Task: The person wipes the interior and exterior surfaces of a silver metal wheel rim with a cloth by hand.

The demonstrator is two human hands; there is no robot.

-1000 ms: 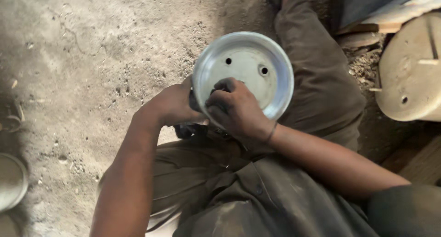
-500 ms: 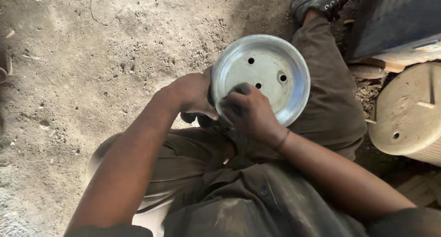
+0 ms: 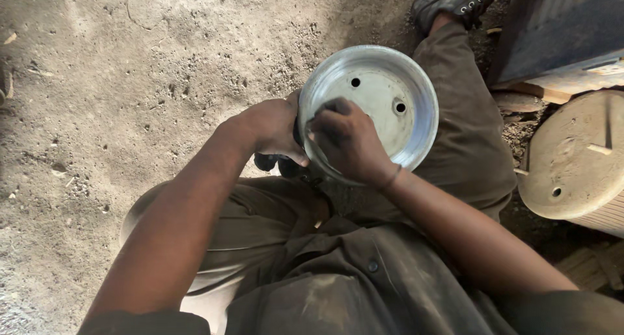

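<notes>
A round silver metal dish (image 3: 390,81) with raised rim and a few holes in its flat base rests over my right thigh. My left hand (image 3: 273,127) grips its left rim from outside, with a dark object partly hidden beneath the hand. My right hand (image 3: 348,143) lies inside the dish, fingers bent and pressed on the base near the lower left edge; what is under the fingers is hidden. I sit on the ground in dusty olive trousers (image 3: 468,133).
Sandy dirt ground (image 3: 130,68) spreads to the left. A pale round lid-like disc (image 3: 578,159) lies at the right. My black shoe (image 3: 455,0) is at the top, next to a dark metal sheet (image 3: 559,23).
The view has shifted, so the dish sits a little further right and higher. Both hands keep their hold on the dish; my right hand has slid slightly toward the lower left rim.
</notes>
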